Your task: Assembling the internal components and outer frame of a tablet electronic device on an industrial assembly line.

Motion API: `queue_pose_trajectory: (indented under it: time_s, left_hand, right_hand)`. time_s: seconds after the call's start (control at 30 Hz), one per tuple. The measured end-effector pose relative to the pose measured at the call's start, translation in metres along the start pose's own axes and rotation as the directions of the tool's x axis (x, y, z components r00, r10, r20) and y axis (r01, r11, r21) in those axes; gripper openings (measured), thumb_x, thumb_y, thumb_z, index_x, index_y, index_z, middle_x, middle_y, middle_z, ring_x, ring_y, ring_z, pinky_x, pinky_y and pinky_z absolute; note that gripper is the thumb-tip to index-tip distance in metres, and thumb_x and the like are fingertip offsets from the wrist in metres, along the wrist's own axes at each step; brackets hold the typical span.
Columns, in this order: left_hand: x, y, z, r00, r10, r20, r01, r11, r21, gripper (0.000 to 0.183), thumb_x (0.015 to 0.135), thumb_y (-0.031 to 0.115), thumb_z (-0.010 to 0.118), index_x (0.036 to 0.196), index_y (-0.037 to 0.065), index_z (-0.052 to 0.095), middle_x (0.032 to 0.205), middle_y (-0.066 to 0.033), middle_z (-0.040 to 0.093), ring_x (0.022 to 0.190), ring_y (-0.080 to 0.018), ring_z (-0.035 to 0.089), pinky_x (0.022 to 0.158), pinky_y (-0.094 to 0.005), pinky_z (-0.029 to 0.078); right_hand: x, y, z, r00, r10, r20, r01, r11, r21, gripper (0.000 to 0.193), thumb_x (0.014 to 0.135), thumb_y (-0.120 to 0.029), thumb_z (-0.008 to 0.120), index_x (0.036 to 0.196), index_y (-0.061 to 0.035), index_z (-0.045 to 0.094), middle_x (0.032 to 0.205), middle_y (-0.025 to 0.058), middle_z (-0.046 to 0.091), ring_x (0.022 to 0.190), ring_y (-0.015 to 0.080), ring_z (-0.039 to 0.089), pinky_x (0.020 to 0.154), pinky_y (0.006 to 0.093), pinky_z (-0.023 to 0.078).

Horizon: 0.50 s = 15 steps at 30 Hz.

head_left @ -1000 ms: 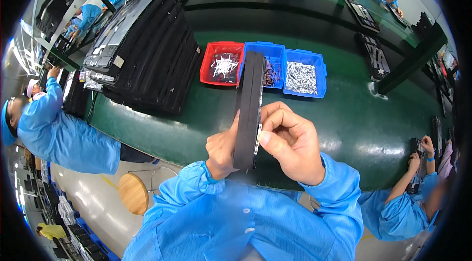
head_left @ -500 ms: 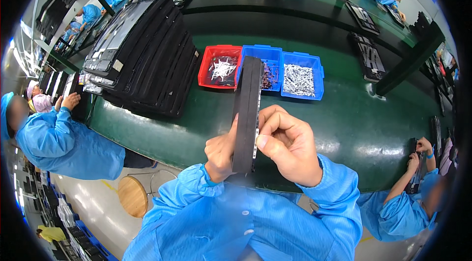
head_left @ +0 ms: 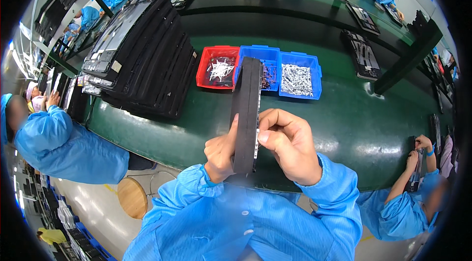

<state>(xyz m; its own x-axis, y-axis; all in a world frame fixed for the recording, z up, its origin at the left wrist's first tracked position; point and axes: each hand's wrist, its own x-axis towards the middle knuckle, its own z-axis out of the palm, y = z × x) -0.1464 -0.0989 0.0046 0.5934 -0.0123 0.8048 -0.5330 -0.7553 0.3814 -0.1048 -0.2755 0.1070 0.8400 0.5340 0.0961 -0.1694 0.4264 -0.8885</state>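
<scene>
My left hand (head_left: 220, 157) is closed on a flat black panel (head_left: 244, 113), stood up nearly edge-on in front of me above the table's near edge. Its thumb lies along the panel's left face; the other fingers are curled. Small silvery parts show along the panel's right side, but most of that face is turned out of view. At this side my right hand (head_left: 293, 150) pinches thumb against forefinger on a small white piece (head_left: 257, 135), touching the panel. How far the piece goes in behind the edge is hidden.
Beyond the panel stand a red bin (head_left: 208, 80) of white pieces, a blue bin (head_left: 271, 50) of dark reddish parts and a blue bin (head_left: 301, 96) of white-and-grey pieces. A tall stack of black panels (head_left: 147, 64) is at left, a green post (head_left: 410, 57) at right. Co-workers sit around.
My right fingertips have shifted slightly up along the panel's edge, still pinching. The panel and my left hand stay nearly still. The left co-worker's hands have moved a little left.
</scene>
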Motion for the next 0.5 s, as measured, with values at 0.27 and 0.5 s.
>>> queue_pose_trajectory:
  time_s: [0.27,0.5]
  left_hand:
    - [0.012,0.003,-0.002,0.992,0.124,0.027,-0.125,0.992,0.028,0.062,0.077,0.002,0.078,0.131,-0.020,0.059,0.066,-0.0096,0.068,0.046,-0.0132,0.060,0.045,-0.0274,0.047]
    - [0.006,-0.004,0.002,0.990,0.140,0.027,-0.139,0.989,-0.044,0.064,0.071,0.004,0.075,0.129,-0.019,0.061,0.058,-0.0056,0.058,0.044,-0.0136,0.056,0.044,-0.0296,0.044]
  right_hand:
    - [0.000,0.007,-0.004,1.000,-0.019,0.003,0.019,0.998,0.053,0.013,0.093,0.003,0.058,0.105,-0.0008,0.054,0.093,0.0053,0.061,0.081,0.0104,0.058,0.068,0.0283,0.049]
    - [-0.024,0.033,0.014,0.979,-0.203,-0.028,0.205,0.962,0.181,0.052,0.077,0.008,0.047,0.126,-0.0058,0.034,0.121,0.0119,0.042,0.115,0.0198,0.046,0.101,0.0393,0.039]
